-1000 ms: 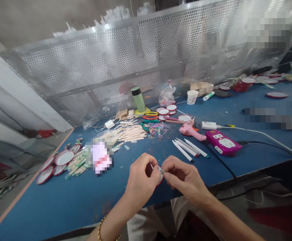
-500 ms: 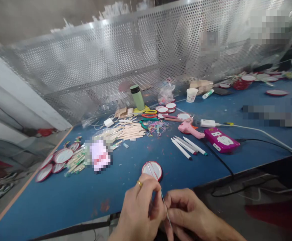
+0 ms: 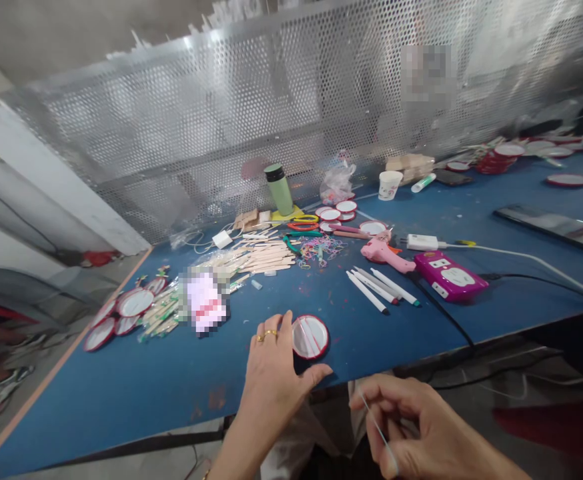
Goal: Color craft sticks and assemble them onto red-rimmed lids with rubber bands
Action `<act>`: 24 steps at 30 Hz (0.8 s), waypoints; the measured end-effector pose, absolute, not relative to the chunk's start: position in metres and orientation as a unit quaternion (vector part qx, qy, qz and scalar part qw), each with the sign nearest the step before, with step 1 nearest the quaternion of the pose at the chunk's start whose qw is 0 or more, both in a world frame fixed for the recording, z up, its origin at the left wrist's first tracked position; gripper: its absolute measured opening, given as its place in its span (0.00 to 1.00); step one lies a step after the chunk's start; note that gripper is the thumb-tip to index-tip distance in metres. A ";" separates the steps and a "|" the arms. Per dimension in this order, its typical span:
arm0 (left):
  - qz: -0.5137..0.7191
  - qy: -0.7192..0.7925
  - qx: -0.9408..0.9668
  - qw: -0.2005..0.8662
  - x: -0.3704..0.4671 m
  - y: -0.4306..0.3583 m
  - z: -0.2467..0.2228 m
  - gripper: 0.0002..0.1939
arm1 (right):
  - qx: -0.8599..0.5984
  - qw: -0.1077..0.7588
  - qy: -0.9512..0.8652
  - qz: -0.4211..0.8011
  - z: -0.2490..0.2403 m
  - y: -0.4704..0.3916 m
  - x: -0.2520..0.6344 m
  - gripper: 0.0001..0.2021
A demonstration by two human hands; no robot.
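My left hand, with rings on it, rests on the blue table by the near edge. Its fingers are apart around the left side of a round white disc with a red rim, and thin strips lie across that disc. My right hand is lower right, past the table's edge, its fingers closed on a thin pale strand. Several white pens lie beyond the disc to the right.
A pink glue gun and a purple power socket with cables are at right. Wooden sticks, colourful bands, a green bottle and a paper cup stand or lie farther back. More red-rimmed discs are at left.
My hands have separated. The left has let go of the strand and moved up to the disc, its fingers spreading; the right has moved right and down with the strand.
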State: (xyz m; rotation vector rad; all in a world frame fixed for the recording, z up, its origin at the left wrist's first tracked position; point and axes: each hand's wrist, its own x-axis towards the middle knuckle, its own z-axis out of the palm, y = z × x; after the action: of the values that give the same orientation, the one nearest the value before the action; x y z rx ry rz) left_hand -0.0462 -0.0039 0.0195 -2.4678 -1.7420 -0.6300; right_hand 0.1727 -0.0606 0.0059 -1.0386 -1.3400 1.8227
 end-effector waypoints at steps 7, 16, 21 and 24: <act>-0.156 -0.567 -0.809 0.000 -0.039 0.004 0.022 0.45 | -0.474 0.307 -0.569 0.598 0.032 -0.043 0.177 0.18; -0.207 -0.531 -0.818 -0.078 -0.032 0.009 0.038 0.25 | -0.484 0.320 -0.619 0.529 0.038 -0.020 0.179 0.22; -0.279 -0.420 -0.861 -0.058 -0.033 -0.009 0.044 0.35 | -0.472 0.324 -0.642 0.511 0.043 -0.011 0.180 0.26; -0.311 -0.384 -0.869 -0.016 -0.030 -0.016 0.049 0.34 | -0.452 0.324 -0.663 0.501 0.046 -0.011 0.179 0.30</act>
State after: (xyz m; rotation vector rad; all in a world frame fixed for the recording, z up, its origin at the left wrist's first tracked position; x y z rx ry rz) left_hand -0.0300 -0.0156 0.0494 -2.7591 -1.2196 -0.9886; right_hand 0.1790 -0.0108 0.0459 -1.1863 -1.7380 1.3145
